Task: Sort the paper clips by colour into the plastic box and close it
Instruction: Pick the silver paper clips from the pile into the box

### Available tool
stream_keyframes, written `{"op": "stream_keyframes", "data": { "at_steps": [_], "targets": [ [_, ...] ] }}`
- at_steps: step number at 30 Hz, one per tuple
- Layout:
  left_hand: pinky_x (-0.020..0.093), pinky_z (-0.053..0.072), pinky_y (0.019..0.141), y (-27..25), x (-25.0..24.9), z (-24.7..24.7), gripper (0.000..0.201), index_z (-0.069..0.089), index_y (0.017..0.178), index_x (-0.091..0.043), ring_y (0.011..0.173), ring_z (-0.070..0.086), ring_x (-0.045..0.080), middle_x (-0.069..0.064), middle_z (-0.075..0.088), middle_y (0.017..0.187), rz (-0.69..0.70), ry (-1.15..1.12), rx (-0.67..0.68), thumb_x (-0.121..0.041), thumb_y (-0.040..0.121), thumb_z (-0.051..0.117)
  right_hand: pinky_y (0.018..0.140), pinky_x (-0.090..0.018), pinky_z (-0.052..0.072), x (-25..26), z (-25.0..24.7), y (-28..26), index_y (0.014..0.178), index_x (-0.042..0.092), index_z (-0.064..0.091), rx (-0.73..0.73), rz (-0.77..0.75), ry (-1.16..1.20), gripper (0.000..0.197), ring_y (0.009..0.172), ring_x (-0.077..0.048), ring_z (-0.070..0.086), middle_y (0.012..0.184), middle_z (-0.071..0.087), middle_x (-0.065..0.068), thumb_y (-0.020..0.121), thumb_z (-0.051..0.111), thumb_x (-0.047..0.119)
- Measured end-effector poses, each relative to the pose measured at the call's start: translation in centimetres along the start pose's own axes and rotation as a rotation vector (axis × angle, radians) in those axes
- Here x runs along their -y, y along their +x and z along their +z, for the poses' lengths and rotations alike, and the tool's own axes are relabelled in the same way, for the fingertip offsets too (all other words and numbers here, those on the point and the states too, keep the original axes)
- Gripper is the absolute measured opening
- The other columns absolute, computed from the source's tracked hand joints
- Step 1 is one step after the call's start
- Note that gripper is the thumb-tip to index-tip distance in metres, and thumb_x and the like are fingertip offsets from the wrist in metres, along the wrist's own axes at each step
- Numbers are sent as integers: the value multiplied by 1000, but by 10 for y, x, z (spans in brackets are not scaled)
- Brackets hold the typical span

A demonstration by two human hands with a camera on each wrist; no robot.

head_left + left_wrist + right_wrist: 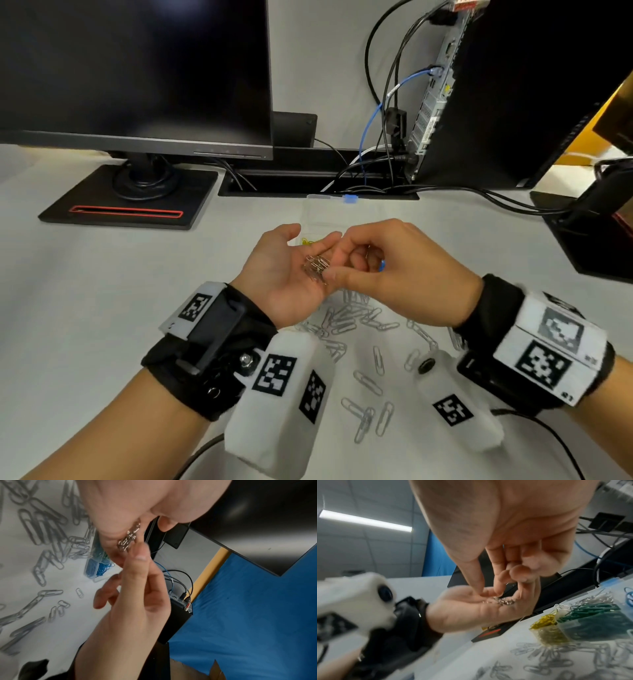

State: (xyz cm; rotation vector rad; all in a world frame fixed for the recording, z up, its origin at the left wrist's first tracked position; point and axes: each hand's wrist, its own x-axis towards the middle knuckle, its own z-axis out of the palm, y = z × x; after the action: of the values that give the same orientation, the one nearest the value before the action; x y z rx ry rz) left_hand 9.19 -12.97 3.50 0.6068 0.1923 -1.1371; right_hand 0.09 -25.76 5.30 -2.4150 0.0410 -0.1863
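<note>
Lying in a small shiny heap, silver paper clips (317,269) were cupped in the upturned, loosely spread left hand (284,270); from 3 o'clock they were pinched by the curled right hand (394,270), above the worktop (85,308).

Right hand (513,536) fingertips over silver clips (503,602) in upturned left palm (471,609), box (590,627) of yellow, green clips below-right, loose clips (556,660) beneath.
</note>
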Motion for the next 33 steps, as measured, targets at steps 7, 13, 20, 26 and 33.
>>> {"op": "stream_keyframes", "data": {
  "at_steps": [7,13,20,26,33],
  "targets": [
    [33,58,75,-3,9,4,60,52,124,13,84,67,29,24,68,95,62,60,22,-38,101,28,61,-22,48,-4,15,12,76,24,66,-72,62,-88,19,58,-2,57,63,64,4,79,74,42],
    [31,56,70,-3,10,2,58,54,121,11,75,67,24,18,69,81,110,69,-6,-36,101,28,66,-24,52,1,15,16,74,25,66,-72,49,-110,14,60,-3,60,61,65,5,81,71,36],
    [28,59,65,-1,13,2,58,51,126,10,84,66,25,20,67,95,130,53,-29,-38,102,29,60,-13,47,5,13,20,71,21,72,19,49,-89,15,59,1,62,61,67,8,79,75,33],
    [29,59,65,1,13,0,58,50,128,10,76,69,24,20,69,88,153,14,-1,-38,101,30,62,-13,46,-3,9,24,71,23,70,16,63,-136,11,60,0,62,64,69,7,80,74,29],
    [41,46,100,6,9,-4,64,43,134,10,116,59,38,30,59,124,190,-112,92,-42,100,28,58,-6,41,-8,0,29,79,25,73,-34,46,-134,11,63,6,59,70,70,10,88,67,29]
  ]
}}
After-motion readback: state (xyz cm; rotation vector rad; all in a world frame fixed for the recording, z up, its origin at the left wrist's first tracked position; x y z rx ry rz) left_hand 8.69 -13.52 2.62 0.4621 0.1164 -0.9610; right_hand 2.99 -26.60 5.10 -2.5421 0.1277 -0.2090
